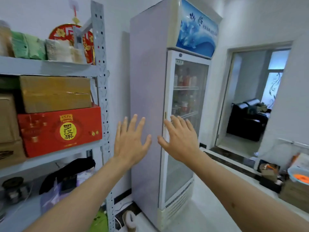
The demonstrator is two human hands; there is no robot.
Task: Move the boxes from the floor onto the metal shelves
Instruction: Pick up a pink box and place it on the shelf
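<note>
Left hand (132, 141): raised in front of the refrigerator, palm away, fingers (133, 123) straight and spread wide, holding nothing.

Right hand (181, 139): raised beside the left, thumbs near but apart, fingers straight and fanned, holding nothing.

Metal shelves (50, 67): pale grey painted steel, flat decks, a perforated upright post at the right front corner.

Red box (60, 130): glossy printed cardboard, rectangular, yellow round label with black characters; sits on the middle deck, its right end up against the post.

Brown box (56, 93): plain corrugated cardboard, matte, a taped seam along the front; stacked on top of the red box.

Further brown cartons (8, 121): dull cardboard, stacked at the left edge of the same deck, partly cut off by the frame.

Top deck: soft wrapped packs (28, 46), green and whitish, crinkled film.

Bottom deck: black cloth (71, 171), bags, a dark spool; details blurred.

Refrigerator (147, 97): tall, smooth white side panel, glass door, bottles inside.

Progress, as a judgement: several boxes stand on the shelves already and both hands are free, so a placement looks complete. No box is visible on the small patch of floor in view; whether any remain to be moved cannot be told.
</note>
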